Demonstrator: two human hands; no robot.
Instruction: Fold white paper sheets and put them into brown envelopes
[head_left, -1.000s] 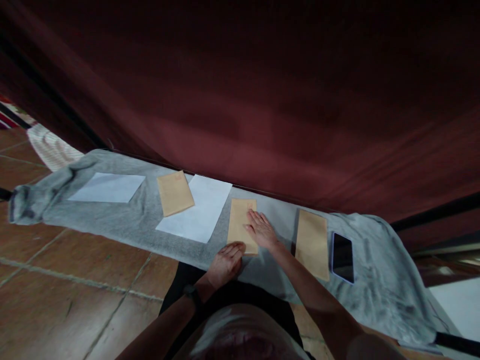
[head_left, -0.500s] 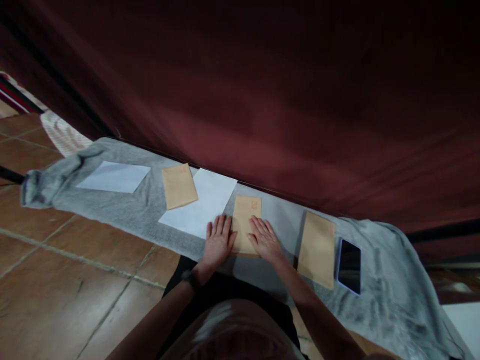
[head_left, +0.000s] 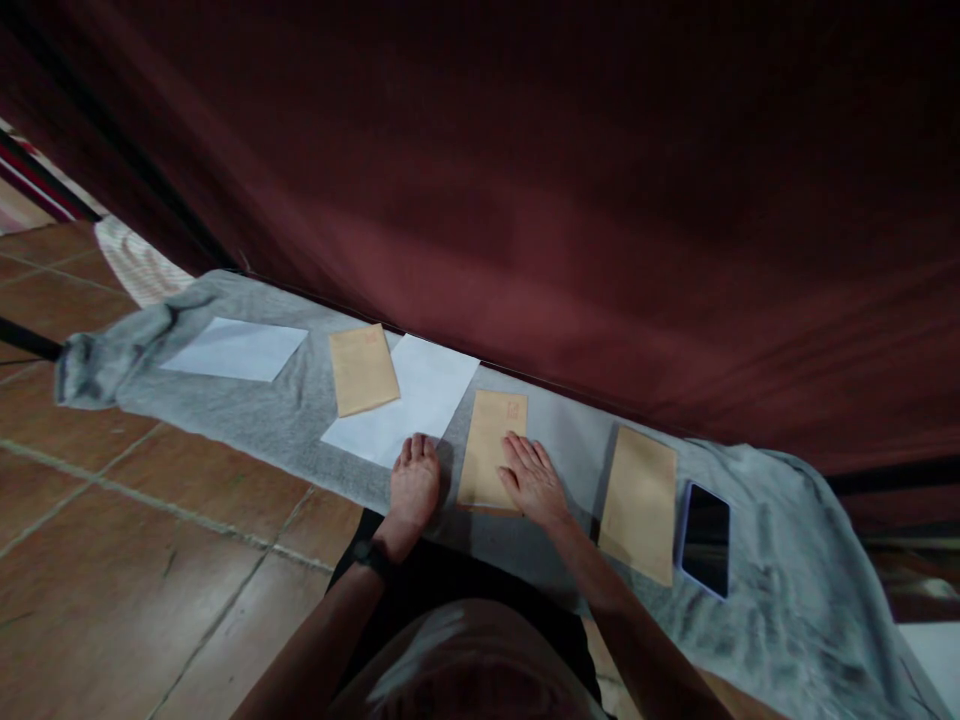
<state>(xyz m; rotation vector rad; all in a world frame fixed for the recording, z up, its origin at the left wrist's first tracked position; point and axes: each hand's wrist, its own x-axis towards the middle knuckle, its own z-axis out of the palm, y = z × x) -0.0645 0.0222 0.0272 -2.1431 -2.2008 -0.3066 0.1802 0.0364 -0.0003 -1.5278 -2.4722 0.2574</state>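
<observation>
My right hand [head_left: 534, 482] rests flat, fingers extended, on a brown paper envelope [head_left: 484, 440] with a small red printed mark near its top corner. It presses on the envelope's right part. My left hand [head_left: 415, 482] is left of that envelope and apart from it. Its fingers are close together over the near edge of a white sheet of paper [head_left: 427, 385]; nothing shows in them. Across the sheet's left side lies a second brown envelope [head_left: 365, 370]. To the right of my right hand lies a larger plain brown envelope [head_left: 639, 505].
Another white sheet [head_left: 236, 348] lies at the left end of the grey cloth [head_left: 262, 410]. A phone [head_left: 706, 540] in a light purple case sits right of the large envelope. Behind the narrow surface hangs a dark red curtain [head_left: 480, 220]. Tiled floor [head_left: 187, 560] shows at left.
My left hand has come off the middle envelope and shifted left, its fingers now closer together. My right hand stays on the envelope. The view has shifted slightly.
</observation>
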